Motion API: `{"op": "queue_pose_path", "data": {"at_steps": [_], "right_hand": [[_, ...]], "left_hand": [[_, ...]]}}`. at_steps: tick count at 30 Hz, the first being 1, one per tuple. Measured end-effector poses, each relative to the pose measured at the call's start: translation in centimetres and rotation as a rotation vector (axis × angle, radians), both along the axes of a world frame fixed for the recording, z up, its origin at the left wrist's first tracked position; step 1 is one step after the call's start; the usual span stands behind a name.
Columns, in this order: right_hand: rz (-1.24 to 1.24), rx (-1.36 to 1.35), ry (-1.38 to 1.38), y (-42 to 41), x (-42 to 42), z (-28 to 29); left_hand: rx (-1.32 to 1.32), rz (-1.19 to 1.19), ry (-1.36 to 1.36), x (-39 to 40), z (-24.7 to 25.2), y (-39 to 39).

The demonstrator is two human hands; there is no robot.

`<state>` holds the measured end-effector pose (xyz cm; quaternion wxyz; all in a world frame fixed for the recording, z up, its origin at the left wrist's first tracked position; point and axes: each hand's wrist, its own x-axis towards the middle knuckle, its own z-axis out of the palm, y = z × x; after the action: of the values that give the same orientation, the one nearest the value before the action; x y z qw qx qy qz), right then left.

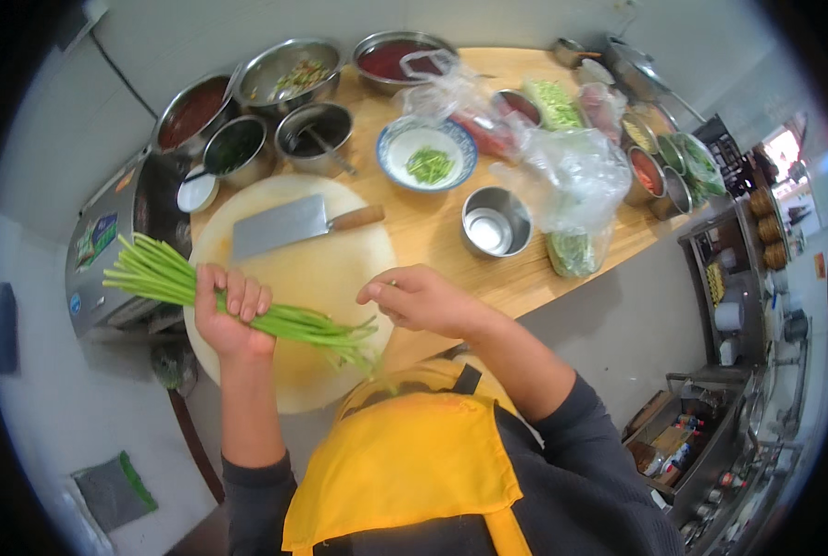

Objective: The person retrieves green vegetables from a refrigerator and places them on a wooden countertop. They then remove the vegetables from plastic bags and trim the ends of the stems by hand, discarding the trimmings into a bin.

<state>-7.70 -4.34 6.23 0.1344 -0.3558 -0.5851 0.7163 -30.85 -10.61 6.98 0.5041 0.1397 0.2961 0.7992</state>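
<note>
My left hand [233, 309] is closed around a bunch of long green stems [292, 326], held over the left part of a round cutting board [358, 260]. The cut ends point left and the thinner ends trail right. To the right of those thin ends is my right hand [417, 299], fingers curled, with a tiny green bit at the fingertips; whether it grips a stem I cannot tell. A cleaver [282, 226] with a wooden handle lies flat on the far half of the board. Beyond it, a blue-rimmed bowl [388, 170] holds short green pieces.
An empty steel pot [497, 233] stands right of the board, beside plastic bags of greens [577, 254]. Steel bowls and pots [314, 132] of sauces line the far left edge of the wooden table [414, 215]. More containers [645, 174] stand at the right.
</note>
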Motion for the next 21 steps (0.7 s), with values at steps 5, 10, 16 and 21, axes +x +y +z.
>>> {"op": "queue_pose_path", "data": {"at_steps": [5,10,16,21], "right_hand": [[0.147,0.322,-0.145,-1.3,0.9,0.2],[0.127,0.542,-0.169,-2.0,0.0,-0.6],[0.107,0.747,-0.312,-2.0,-1.1,-3.2],[0.156,0.739,-0.279,-2.2,-1.2,-5.1]], "left_hand": [[-0.019,0.101,0.076,-0.9,-0.8,-0.1],[-0.019,0.141,0.118,-1.0,-1.1,-0.3],[-0.023,0.108,0.104,-0.7,-1.3,0.0],[-0.02,0.049,0.106,-0.4,-1.4,0.2]]}}
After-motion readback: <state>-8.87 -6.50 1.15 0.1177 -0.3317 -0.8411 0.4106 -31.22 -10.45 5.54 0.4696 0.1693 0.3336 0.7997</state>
